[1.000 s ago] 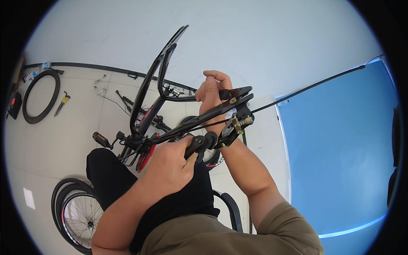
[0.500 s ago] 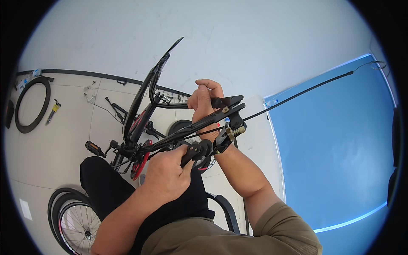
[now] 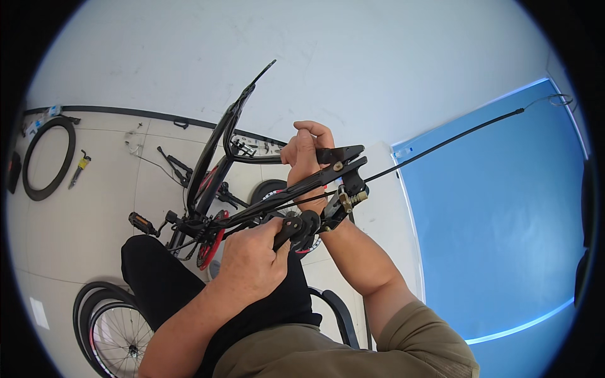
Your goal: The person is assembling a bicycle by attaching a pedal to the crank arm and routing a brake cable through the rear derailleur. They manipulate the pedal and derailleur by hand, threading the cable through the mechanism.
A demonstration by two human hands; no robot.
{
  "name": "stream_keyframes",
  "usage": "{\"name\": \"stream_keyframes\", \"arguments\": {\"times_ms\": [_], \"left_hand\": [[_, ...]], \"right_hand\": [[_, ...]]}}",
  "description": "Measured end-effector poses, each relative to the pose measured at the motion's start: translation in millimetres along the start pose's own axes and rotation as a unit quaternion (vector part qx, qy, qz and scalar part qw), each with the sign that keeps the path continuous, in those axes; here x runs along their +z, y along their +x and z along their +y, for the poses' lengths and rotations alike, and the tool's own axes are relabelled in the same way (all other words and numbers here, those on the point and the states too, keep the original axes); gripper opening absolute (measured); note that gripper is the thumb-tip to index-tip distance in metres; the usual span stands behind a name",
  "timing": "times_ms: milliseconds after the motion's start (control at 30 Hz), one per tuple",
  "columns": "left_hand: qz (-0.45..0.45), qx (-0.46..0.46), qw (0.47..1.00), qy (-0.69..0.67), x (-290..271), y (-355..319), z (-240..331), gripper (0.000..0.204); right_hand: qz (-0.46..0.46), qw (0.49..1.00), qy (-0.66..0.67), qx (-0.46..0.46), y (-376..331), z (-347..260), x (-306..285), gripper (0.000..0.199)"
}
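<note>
Two hands, left hand (image 3: pixel 252 264) and right hand (image 3: pixel 307 154), on bicycle frame (image 3: pixel 277 200).

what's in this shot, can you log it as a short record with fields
place: tiled floor beside a white wall and a blue panel
left hand: closed around a black tool handle by the rear gear mechanism
right hand: gripping the rear end of the black bike frame
cable: runs from the mechanism up to the right, free end curled
pedal: on the crank, lower left
floor items: loose tyre, spoked wheel
</note>
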State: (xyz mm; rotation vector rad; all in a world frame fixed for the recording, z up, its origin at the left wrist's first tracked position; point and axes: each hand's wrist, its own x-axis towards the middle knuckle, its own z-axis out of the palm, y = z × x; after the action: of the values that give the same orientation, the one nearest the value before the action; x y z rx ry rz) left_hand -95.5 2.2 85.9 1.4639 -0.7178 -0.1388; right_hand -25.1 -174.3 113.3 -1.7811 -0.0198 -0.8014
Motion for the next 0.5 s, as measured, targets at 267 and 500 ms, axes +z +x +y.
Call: {"name": "stream_keyframes", "arguments": {"times_ms": [267, 500], "left_hand": [[-0.003, -0.010, 1.000, -0.024, -4.6, 1.2, 0.4, 0.011], [0.070, 0.040, 0.996, -0.025, 2.4, 4.0, -4.8, 0.017]], "right_hand": [[-0.012, 1.000, -0.004, 0.001, 0.4, 0.3, 3.6, 0.018], [-0.009, 1.000, -0.010, 0.007, 0.8, -2.7, 6.2, 0.018]]}}
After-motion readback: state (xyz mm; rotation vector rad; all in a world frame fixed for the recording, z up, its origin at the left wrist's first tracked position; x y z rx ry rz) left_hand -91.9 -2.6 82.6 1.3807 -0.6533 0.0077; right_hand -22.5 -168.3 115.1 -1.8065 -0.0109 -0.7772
